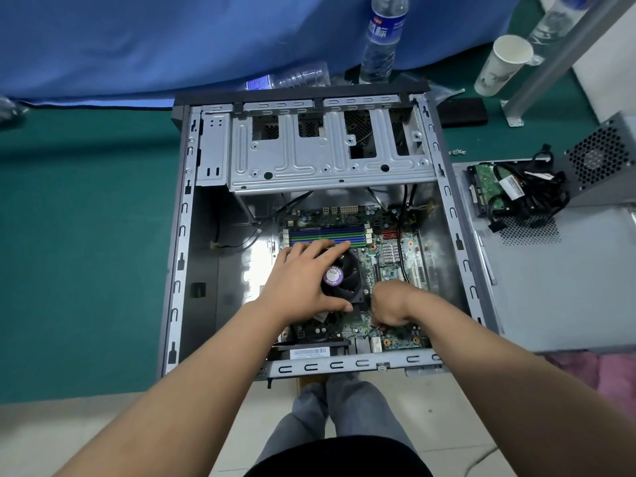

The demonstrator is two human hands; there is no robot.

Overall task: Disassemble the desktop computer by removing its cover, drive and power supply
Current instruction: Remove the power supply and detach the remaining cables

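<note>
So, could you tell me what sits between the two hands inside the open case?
In the head view, the black CPU fan with its purple hub sticker lies between the left hand and right hand; the left hand's fingers rest on it.

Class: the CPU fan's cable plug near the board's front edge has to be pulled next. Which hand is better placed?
Right. The right hand is curled over the small wires there, while the left hand lies spread on the CPU fan.
</note>
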